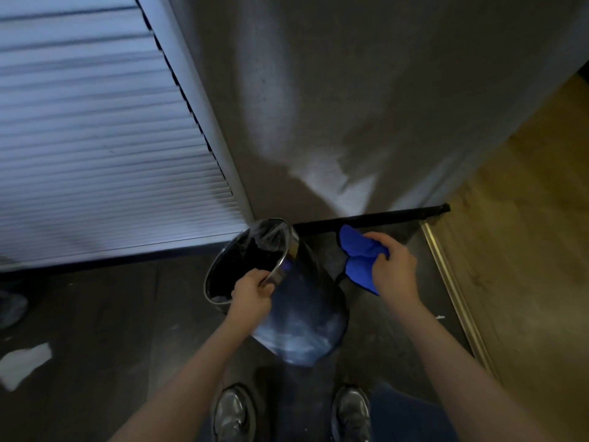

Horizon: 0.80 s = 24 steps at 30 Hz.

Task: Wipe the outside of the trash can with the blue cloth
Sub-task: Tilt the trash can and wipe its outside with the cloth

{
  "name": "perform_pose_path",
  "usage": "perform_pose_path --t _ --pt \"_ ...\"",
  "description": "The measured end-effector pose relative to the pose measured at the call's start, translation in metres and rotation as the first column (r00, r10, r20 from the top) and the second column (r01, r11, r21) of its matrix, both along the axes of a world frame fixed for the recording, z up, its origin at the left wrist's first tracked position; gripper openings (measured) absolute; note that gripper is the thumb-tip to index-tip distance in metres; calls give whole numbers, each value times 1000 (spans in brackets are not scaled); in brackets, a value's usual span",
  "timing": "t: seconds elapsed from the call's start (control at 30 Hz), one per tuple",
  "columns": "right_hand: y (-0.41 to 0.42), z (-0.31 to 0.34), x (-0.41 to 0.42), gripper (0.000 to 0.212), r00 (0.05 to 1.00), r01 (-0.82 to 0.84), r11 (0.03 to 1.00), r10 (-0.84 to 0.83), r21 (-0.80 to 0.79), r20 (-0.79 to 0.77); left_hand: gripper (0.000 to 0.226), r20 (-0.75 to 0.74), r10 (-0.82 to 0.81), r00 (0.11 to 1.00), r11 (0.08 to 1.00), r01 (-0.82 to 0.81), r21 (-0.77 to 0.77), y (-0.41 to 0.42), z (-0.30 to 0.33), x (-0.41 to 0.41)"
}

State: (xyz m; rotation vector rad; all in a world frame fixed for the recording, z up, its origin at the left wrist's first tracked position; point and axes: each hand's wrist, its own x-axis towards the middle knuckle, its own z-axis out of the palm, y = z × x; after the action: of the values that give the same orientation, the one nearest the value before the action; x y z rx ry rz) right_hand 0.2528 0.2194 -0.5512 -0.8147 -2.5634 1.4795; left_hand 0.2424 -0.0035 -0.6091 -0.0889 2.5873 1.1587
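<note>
left hand [253, 293] grips rim of tilted can [296, 301], fingers curled over edge. right hand [393, 271] holds bunched cloth [358, 261] beside can, not touching.

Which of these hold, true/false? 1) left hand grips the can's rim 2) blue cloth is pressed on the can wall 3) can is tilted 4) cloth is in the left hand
1) True: the left hand grips the metal rim of the trash can.
2) False: the blue cloth is held off to the can's right, apart from its wall.
3) True: the can leans, its opening tipped toward the louvered door.
4) False: the right hand holds the cloth.
</note>
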Motion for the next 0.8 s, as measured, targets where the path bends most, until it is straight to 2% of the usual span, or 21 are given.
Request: perform_pose_path --t 0.2,0.3,0.4,0.5,0.63,0.8 --pt "-6 -1 2 46 1000 8 997 -8 -81 0 13 170 67 983 979 -97 178 -1 -2 3" --pt "-3 -4 1 43 999 51 991 -51 -123 5 27 266 154 951 929 -232 289 -8 -2 -4" --pt "0 -7 0 41 996 90 984 -91 -153 0 42 324 262 909 892 -357 279 -21 -8 -9" --pt "-1 -14 -7 43 991 131 970 -132 -204 7 43 333 349 876 874 -433 223 -35 -17 -5" --pt "-10 -30 -18 45 980 201 935 -191 -291 62 57 346 312 885 883 -405 239 -44 -20 -2" --pt "-29 -46 -24 45 982 184 872 -186 -453 40 53 236 377 896 863 -432 263 -33 -21 -10"
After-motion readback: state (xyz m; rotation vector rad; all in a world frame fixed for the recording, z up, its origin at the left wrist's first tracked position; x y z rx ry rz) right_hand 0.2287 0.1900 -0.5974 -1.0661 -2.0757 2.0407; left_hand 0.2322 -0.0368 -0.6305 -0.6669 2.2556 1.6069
